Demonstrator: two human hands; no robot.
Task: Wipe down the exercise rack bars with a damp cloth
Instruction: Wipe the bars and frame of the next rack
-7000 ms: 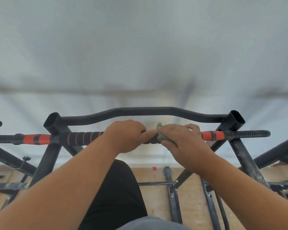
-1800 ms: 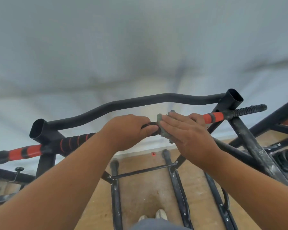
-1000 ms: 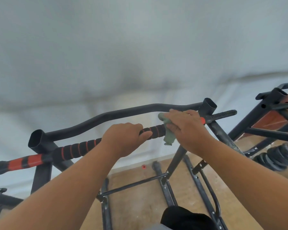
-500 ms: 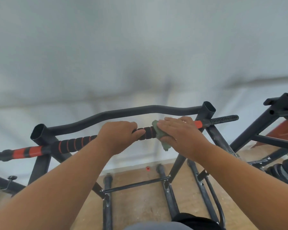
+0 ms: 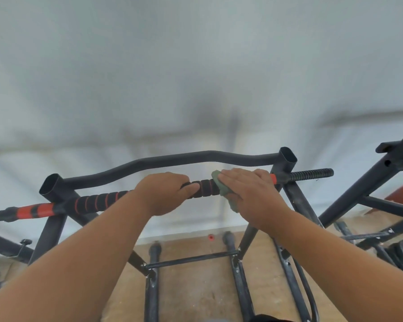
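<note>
Nearest the camera, two bare forearms reach forward from the bottom corners. Left hand (image 5: pixel 164 192) curls around the padded bar (image 5: pixel 98 202), a black grip with red rings, thumb lying along it. Just to its right, the right hand (image 5: pixel 251 194) presses a green cloth (image 5: pixel 221 187) against the same bar, fingers wrapped over the cloth, a fold hanging below. Beyond the hands, a curved black bar (image 5: pixel 172 162) joins two open-topped posts of the rack (image 5: pixel 287 159). Below lies a wooden floor (image 5: pixel 196 293) with the rack's base tubes. Farthest back stands a pale, blurred wall (image 5: pixel 196 77).
</note>
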